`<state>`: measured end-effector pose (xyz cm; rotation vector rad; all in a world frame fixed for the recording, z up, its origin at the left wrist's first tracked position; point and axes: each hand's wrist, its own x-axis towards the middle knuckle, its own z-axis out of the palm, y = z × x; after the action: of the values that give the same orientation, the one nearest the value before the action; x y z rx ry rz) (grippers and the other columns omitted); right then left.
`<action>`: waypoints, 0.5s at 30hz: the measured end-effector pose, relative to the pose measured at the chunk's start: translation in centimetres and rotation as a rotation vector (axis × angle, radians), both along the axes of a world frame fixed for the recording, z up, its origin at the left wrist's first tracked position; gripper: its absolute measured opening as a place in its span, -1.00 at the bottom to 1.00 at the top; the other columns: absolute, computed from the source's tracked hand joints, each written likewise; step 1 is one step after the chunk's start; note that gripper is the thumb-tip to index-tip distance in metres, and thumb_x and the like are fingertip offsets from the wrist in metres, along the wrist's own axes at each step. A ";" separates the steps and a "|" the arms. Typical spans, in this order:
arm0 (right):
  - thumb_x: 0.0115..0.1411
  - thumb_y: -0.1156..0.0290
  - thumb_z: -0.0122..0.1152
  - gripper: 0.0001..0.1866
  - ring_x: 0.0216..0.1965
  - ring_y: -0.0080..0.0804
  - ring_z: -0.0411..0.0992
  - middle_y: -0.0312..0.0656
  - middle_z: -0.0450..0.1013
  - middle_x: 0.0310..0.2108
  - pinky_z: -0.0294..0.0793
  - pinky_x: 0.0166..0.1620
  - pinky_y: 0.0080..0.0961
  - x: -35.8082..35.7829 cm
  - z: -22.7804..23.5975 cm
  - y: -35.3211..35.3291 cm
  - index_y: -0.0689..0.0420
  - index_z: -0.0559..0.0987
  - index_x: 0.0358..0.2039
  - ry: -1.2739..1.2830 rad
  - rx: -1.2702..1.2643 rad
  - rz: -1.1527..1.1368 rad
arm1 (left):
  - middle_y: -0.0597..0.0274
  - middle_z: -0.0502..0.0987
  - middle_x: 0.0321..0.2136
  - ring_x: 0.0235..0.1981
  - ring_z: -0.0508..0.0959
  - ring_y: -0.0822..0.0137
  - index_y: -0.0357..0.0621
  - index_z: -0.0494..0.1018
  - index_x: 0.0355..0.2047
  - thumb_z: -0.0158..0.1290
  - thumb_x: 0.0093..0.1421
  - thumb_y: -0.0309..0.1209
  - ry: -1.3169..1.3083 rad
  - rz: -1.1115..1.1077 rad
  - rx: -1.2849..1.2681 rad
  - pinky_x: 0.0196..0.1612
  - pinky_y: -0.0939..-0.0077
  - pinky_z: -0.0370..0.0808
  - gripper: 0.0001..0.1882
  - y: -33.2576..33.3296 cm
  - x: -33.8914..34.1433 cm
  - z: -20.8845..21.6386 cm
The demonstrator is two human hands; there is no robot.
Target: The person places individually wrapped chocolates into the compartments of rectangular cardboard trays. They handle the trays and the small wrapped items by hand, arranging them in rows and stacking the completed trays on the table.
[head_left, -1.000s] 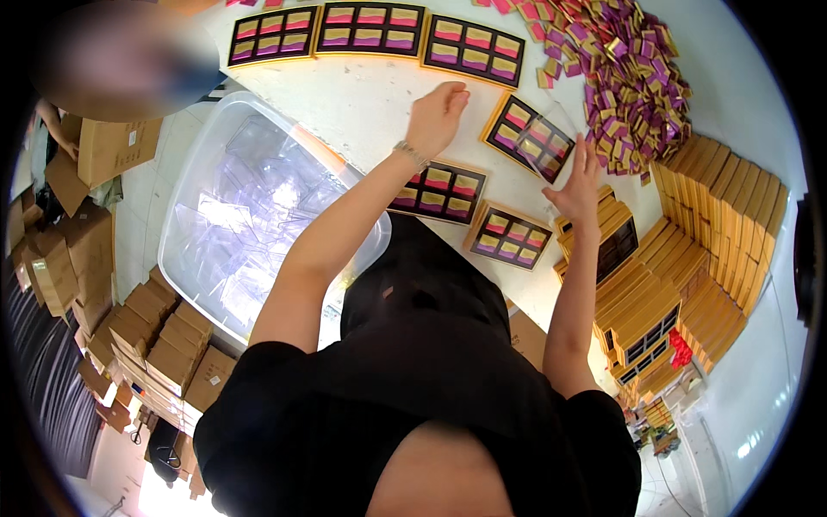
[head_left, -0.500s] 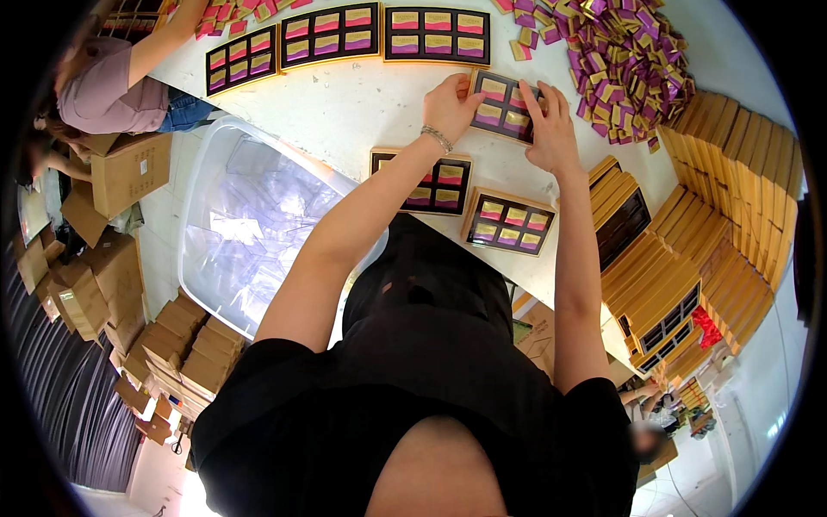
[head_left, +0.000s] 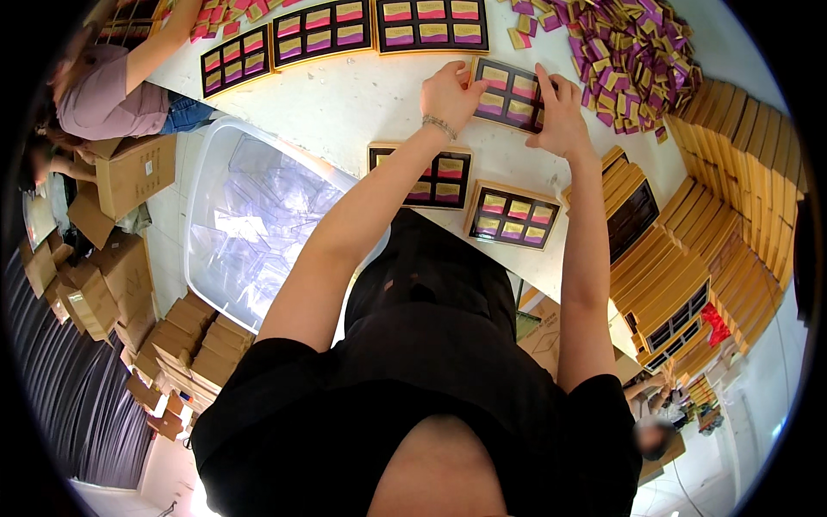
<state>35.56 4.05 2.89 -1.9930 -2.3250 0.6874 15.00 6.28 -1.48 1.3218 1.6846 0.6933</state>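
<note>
A shallow black compartment box [head_left: 506,96] with a gold edge lies on the white table, holding small wrapped squares in pink, purple and gold. At its left edge my left hand [head_left: 451,96], with a bracelet at the wrist, has its thumb and fingers closed against the side. My right hand [head_left: 564,116] grips the right end, fingers bent at the upper corner and thumb at the lower one; it hides part of that end. Closer to me lie another filled box [head_left: 450,179], partly behind my left forearm, and a filled box [head_left: 512,215] beside it.
Three filled boxes [head_left: 323,33] line the far edge. A heap of wrapped squares [head_left: 633,65] lies far right, above stacked gold-edged boxes [head_left: 732,146]. Left of the table stands a clear tub [head_left: 194,207] of transparent sheets. A co-worker [head_left: 116,95] reaches in at the far left.
My right hand has moved from over the box's right compartments to its right end, its fingers now bent lower. My left hand stays at the left edge.
</note>
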 end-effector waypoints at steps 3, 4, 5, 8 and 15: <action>-0.28 0.30 0.52 0.11 0.21 -0.02 0.10 0.01 0.12 0.20 0.32 0.15 -0.28 1.5 -1.5 -0.6 0.02 0.12 0.31 0.201 0.224 -0.096 | 0.07 0.63 -0.34 -0.30 0.64 0.21 -0.21 0.49 -0.05 0.23 0.01 -0.10 0.047 -0.026 -0.016 -0.21 0.38 0.56 -0.43 0.2 0.4 1.3; -0.21 0.25 0.53 0.05 0.19 -0.07 0.16 -0.01 0.16 0.19 0.32 0.14 -0.34 2.2 -2.7 -0.9 0.05 0.16 0.30 0.289 0.348 -0.140 | 0.11 0.63 -0.38 -0.31 0.63 0.21 -0.17 0.50 -0.04 0.22 0.03 -0.09 0.059 -0.035 -0.034 -0.21 0.37 0.55 -0.45 0.3 0.6 1.8; -0.10 0.24 0.47 -0.08 0.12 -0.17 0.22 -0.06 0.24 0.12 0.33 0.10 -0.39 2.5 -3.7 -1.1 0.08 0.22 0.26 0.561 0.247 -0.344 | 0.13 0.60 -0.39 -0.31 0.60 0.20 -0.13 0.51 -0.06 0.19 0.06 -0.09 0.084 -0.031 0.017 -0.22 0.34 0.53 -0.50 0.2 0.6 1.2; 0.29 0.22 0.11 -0.62 -0.21 -0.56 0.38 -0.32 0.48 -0.24 0.33 -0.05 -0.58 2.4 -6.1 -1.2 0.18 0.50 0.01 1.044 0.141 -0.808 | 0.16 0.51 -0.40 -0.29 0.52 0.17 -0.05 0.53 -0.13 0.09 0.16 -0.12 0.142 0.000 0.166 -0.22 0.27 0.48 -0.64 -0.2 1.2 -1.1; 0.29 0.19 0.08 -0.71 -0.25 -0.34 0.39 -0.18 0.54 -0.35 0.36 -0.11 -0.47 1.5 -7.6 0.0 0.14 0.62 -0.28 0.530 0.320 -0.669 | 0.17 0.42 -0.30 -0.23 0.43 0.09 -0.09 0.47 -0.39 0.01 0.23 -0.27 0.203 0.024 0.424 -0.27 0.18 0.47 -0.82 -0.6 2.2 -2.4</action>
<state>37.08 4.08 -4.72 -1.9421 -1.2721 0.6300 17.18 5.68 -3.92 1.7153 1.7772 0.9982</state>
